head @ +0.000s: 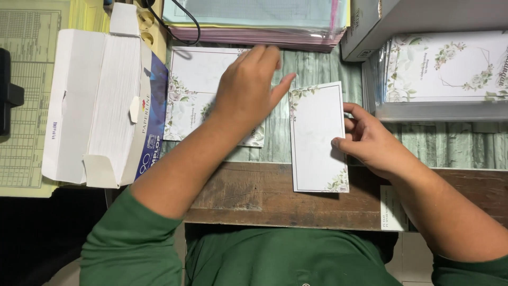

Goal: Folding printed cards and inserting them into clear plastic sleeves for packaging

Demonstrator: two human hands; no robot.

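Note:
A white card with floral corners [316,137] lies on the wooden table edge in front of me. My right hand [370,142] pinches its right edge with thumb and fingers. My left hand [250,87] hovers with fingers spread and slightly blurred over a pile of similar floral cards [197,79] at the centre left, holding nothing that I can see. Green sleeves cover both my upper arms.
An open white box of envelopes [100,106] lies at the left beside yellow printed forms [26,79]. A stack of floral cards in clear wrap [444,69] sits at the right under a grey box [402,18]. Wrapped coloured paper [254,21] lies at the back.

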